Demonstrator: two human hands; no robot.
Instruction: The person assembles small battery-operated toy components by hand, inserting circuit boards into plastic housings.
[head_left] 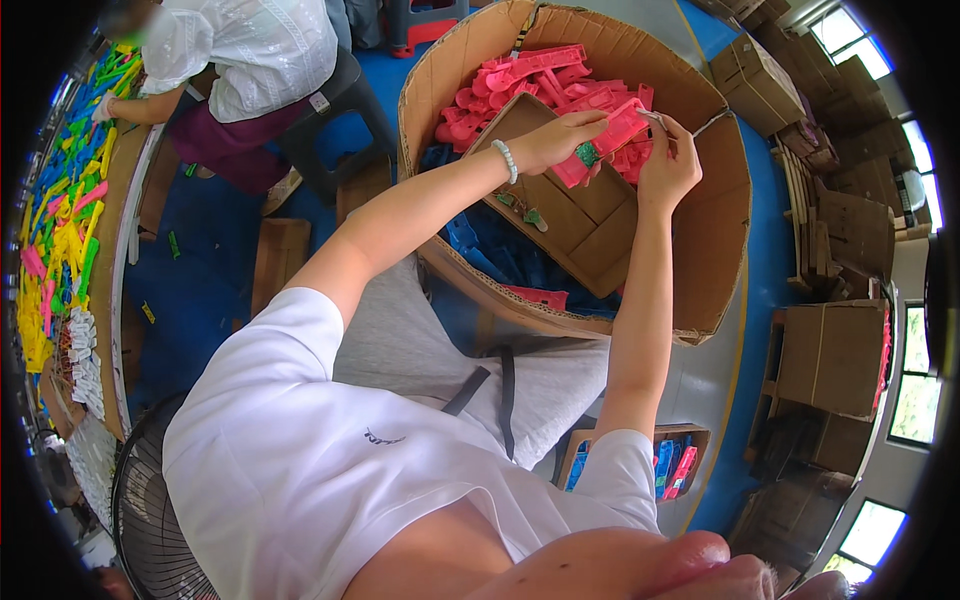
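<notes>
My left hand [560, 140], a beaded bracelet at its wrist, grips a pink plastic part [622, 128] over a large cardboard carton [735, 225]. Beside its fingers, against the pink part, shows a small green piece [587, 153], too small to name. The fingers of my right hand [672, 170] pinch a small pale thing [650, 115] at the part's far right end; its kind is unclear. Under my hands a shallow cardboard tray [590, 240] lies tilted in the carton, with small green pieces [535, 220] in it. Pink parts [490, 85] are heaped behind the tray, blue parts [485, 250] in front.
At the left, a person in a white top [262, 50] sits by a table of colourful plastic pieces [75, 220]. A small box of blue and pink parts [690, 440] stands near my right elbow. Stacked cartons [828, 355] line the right; a fan [150, 500] stands lower left.
</notes>
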